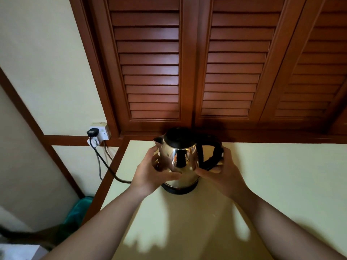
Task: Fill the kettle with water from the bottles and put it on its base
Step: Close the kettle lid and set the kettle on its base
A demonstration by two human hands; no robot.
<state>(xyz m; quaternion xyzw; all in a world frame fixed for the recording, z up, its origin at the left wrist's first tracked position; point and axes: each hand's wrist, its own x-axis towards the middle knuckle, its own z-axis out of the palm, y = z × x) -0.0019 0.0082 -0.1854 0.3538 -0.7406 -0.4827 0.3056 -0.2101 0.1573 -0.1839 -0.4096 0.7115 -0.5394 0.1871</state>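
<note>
A shiny steel kettle point(185, 156) with a black lid and black handle stands upright on its black base point(179, 190), on a pale yellow tabletop. Its lid is down and its spout points left. My left hand point(155, 169) cups the kettle's left side below the spout, fingers curled against the steel. My right hand point(223, 169) wraps the lower right side, with fingers by the black handle. No water bottles are in view.
A black cord point(105, 164) runs from the base off the table's left edge up to a wall socket point(98, 133). Brown louvred shutters point(206, 62) stand right behind the kettle. A green bag point(77, 214) lies on the floor at the left.
</note>
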